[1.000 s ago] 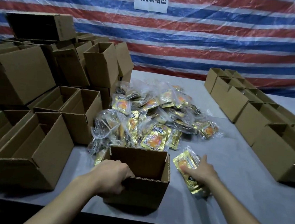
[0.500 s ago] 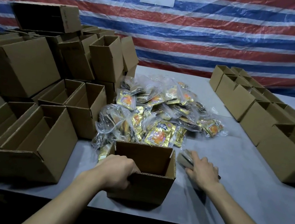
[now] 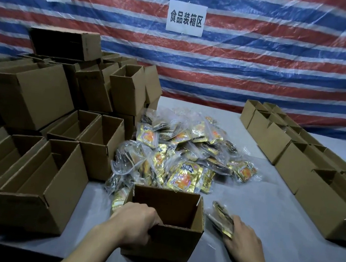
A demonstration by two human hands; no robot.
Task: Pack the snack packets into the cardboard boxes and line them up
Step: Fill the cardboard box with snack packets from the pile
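Note:
An open cardboard box [image 3: 174, 241] stands near the table's front edge. My left hand [image 3: 135, 223] grips its near left rim, fingers curled over the edge into the box. To the right of the box my right hand [image 3: 241, 237] holds a small stack of gold snack packets [image 3: 221, 218], tilted on edge just off the grey table. A big heap of gold and clear snack packets [image 3: 182, 153] lies behind the box in the middle of the table.
Several empty open boxes [image 3: 39, 180] are piled at the left, stacked higher toward the back. A row of boxes [image 3: 306, 167] runs along the right side. Bare grey table [image 3: 277, 207] lies between the heap and that row. A striped tarp hangs behind.
My right hand has gathered the packets and drawn them back toward the box's right side, tilting them up. The left hand keeps its grip on the box. The view has tilted up.

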